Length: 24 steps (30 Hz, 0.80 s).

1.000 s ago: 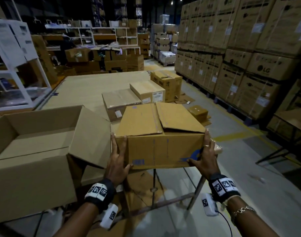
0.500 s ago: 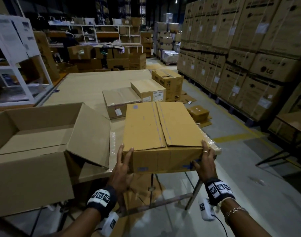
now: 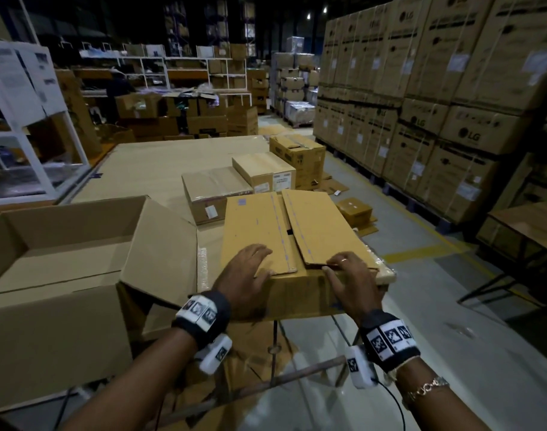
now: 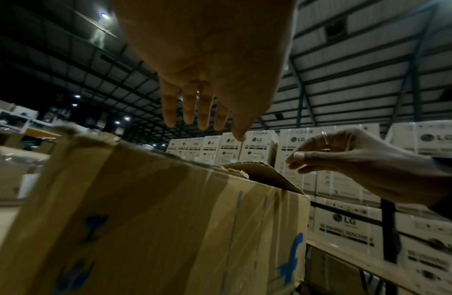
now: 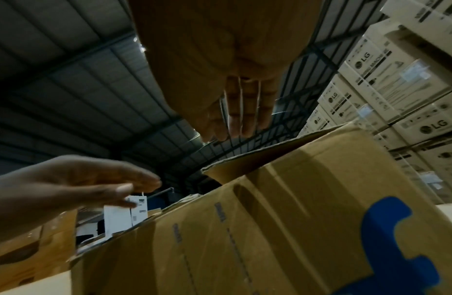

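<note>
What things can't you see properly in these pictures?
- Inside of the near box: head view, its flaps cover it.
- Label on the box behind: head view, too small to read.
- Open box: head view, cut off by the left edge.
- Whether the left hand touches that box: head view, hidden under the hand.

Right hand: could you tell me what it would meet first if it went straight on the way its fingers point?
Most likely the raised near edge of the right flap of the cardboard box; the right hand seems just short of it, though depth is unclear.
</note>
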Each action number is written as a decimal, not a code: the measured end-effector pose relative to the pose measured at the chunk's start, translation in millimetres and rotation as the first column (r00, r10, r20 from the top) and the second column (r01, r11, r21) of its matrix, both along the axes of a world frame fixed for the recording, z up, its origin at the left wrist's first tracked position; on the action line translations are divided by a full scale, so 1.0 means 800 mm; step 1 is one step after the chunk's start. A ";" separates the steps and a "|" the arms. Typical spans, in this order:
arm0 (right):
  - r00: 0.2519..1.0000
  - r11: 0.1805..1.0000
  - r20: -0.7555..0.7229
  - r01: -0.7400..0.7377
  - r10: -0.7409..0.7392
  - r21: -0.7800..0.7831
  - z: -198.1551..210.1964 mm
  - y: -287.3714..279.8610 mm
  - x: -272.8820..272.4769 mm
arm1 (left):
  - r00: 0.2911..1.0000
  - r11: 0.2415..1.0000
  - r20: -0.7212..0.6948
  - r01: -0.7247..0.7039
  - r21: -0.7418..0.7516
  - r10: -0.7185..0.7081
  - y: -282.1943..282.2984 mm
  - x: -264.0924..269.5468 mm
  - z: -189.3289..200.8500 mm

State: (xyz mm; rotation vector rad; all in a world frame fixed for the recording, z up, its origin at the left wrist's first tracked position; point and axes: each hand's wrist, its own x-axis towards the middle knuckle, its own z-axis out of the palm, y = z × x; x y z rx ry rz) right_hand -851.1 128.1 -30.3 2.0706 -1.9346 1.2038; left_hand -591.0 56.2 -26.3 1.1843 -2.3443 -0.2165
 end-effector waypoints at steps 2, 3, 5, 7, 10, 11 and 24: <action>0.997 0.997 0.012 -0.076 0.076 0.030 -0.005 0.005 0.013 | 0.992 0.996 0.097 0.084 0.028 -0.086 -0.020 -0.016 0.013; 0.995 0.995 0.017 -0.095 0.094 0.042 -0.009 0.007 0.018 | 0.983 0.993 0.142 0.112 0.039 -0.117 -0.029 -0.024 0.016; 0.995 0.993 0.017 -0.100 0.099 0.063 -0.023 0.007 0.022 | 0.966 0.987 0.207 0.144 0.069 -0.155 -0.044 -0.038 0.018; 0.994 0.992 0.024 -0.111 0.109 0.065 -0.030 0.005 0.023 | 0.951 0.981 0.251 0.160 0.108 -0.183 -0.057 -0.049 0.020; 0.989 0.980 0.016 -0.144 0.144 0.134 -0.035 -0.008 0.017 | 0.928 0.970 0.291 0.198 0.139 -0.231 -0.078 -0.063 0.026; 0.991 0.980 -0.005 -0.131 0.134 0.151 -0.035 -0.012 0.012 | 0.928 0.968 0.281 0.214 0.132 -0.244 -0.084 -0.067 0.028; 0.998 0.997 -0.031 0.059 -0.058 0.051 -0.001 -0.068 -0.110 | 0.782 0.834 0.368 0.550 -0.028 -0.503 -0.198 -0.248 0.107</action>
